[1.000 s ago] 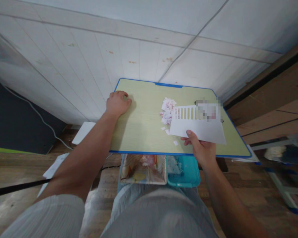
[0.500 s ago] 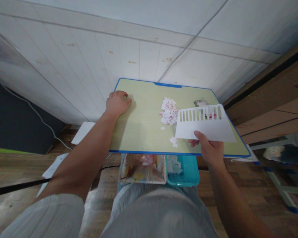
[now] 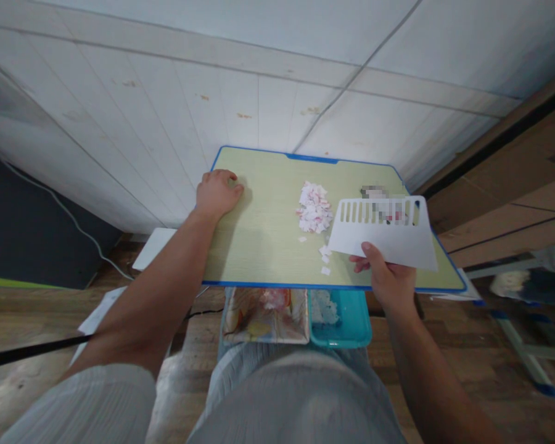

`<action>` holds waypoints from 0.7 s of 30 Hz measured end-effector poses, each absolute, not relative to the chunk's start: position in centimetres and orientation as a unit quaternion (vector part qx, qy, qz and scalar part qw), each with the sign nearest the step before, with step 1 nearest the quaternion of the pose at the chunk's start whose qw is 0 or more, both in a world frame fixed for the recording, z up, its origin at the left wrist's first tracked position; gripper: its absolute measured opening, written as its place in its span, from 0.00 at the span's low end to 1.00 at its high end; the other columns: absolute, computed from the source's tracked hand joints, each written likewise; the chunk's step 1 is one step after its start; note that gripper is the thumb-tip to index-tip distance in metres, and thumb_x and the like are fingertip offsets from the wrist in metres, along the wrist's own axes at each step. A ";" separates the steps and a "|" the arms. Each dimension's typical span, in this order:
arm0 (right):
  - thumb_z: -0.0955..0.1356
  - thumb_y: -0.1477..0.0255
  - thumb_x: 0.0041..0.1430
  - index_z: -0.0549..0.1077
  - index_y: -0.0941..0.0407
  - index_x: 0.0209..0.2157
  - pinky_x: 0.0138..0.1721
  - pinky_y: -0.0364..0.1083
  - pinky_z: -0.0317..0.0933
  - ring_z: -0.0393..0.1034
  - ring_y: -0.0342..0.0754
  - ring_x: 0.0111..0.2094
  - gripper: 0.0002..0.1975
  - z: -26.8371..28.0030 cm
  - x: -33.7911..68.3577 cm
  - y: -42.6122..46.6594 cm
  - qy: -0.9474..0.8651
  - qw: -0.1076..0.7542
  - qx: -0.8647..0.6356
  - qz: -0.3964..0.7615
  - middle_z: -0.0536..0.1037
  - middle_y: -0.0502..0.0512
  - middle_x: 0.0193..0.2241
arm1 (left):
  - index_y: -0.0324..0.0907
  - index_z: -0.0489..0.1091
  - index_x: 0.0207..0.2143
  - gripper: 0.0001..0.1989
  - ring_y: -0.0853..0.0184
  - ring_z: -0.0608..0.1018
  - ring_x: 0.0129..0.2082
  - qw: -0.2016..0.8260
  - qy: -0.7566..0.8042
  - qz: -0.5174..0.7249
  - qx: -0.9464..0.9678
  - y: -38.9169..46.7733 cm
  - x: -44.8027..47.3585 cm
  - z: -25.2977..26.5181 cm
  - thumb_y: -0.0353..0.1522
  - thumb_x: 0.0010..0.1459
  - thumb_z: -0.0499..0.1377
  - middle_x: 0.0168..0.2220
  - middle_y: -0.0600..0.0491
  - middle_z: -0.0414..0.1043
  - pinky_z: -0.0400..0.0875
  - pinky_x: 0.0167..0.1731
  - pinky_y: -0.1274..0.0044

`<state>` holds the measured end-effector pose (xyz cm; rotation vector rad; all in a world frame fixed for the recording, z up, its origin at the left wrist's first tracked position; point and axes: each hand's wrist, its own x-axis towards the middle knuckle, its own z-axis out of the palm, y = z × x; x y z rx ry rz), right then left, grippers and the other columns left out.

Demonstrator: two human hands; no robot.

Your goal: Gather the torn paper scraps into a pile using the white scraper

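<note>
My right hand (image 3: 388, 271) grips a thin white sheet with a row of slots (image 3: 383, 237) along its far side. The thumb lies on top and the fingers pass underneath. The sheet is tilted above the right part of a blue-edged table (image 3: 263, 246). A heap of small whitish-pink paper scraps (image 3: 315, 206) lies left of the sheet. A few loose paper scraps (image 3: 325, 270) lie close to its lower left corner. My left hand (image 3: 219, 192) rests on the table's left edge, fingers loosely bent, thumb and index finger apart, with nothing visible in it.
Pixelated items (image 3: 379, 200) lie at the table's back right, partly behind the sheet. Below the front edge are a patterned box (image 3: 268, 333) and a turquoise tray (image 3: 358, 317) with whitish scraps. A white panelled wall (image 3: 240, 92) stands behind; cardboard boxes (image 3: 504, 166) are at right.
The sheet in my right hand has shifted slightly right and tilted differently. The loose scraps near its lower left corner lie differently, spread further apart. My left hand stays in place.
</note>
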<state>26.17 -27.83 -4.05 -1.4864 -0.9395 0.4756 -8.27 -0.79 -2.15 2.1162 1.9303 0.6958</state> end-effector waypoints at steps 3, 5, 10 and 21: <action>0.84 0.52 0.66 0.82 0.53 0.35 0.29 0.48 0.77 0.84 0.53 0.23 0.21 -4.1 26.4 -27.7 -0.400 0.617 -0.646 0.207 0.83 0.51 0.22 | 0.42 0.86 0.63 0.22 0.37 0.77 0.78 0.088 0.649 0.239 0.717 -0.6 -8.3 -2.4 0.38 0.73 0.63 0.74 0.37 0.83 0.71 0.81 0.49; 0.84 0.50 0.66 0.81 0.52 0.32 0.30 0.49 0.79 0.84 0.54 0.23 0.22 -4.0 26.4 -27.7 -0.397 0.616 -0.651 0.201 0.82 0.51 0.20 | 0.42 0.86 0.63 0.22 0.37 0.77 0.77 0.084 0.647 0.242 0.718 -0.4 -8.4 -2.6 0.38 0.73 0.63 0.74 0.38 0.83 0.72 0.80 0.48; 0.84 0.51 0.65 0.81 0.52 0.34 0.28 0.50 0.78 0.84 0.55 0.23 0.22 -3.8 26.3 -27.7 -0.391 0.624 -0.648 0.193 0.82 0.51 0.20 | 0.42 0.87 0.62 0.22 0.38 0.78 0.76 0.076 0.645 0.242 0.721 -0.3 -8.5 -2.9 0.39 0.72 0.63 0.72 0.38 0.84 0.72 0.80 0.48; 0.84 0.46 0.66 0.82 0.52 0.33 0.32 0.51 0.79 0.85 0.55 0.25 0.24 -4.0 26.1 -27.8 -0.431 0.586 -0.651 0.218 0.85 0.53 0.23 | 0.42 0.86 0.64 0.23 0.38 0.78 0.77 0.079 0.650 0.237 0.717 -0.4 -8.4 -2.7 0.38 0.73 0.63 0.74 0.38 0.84 0.71 0.82 0.49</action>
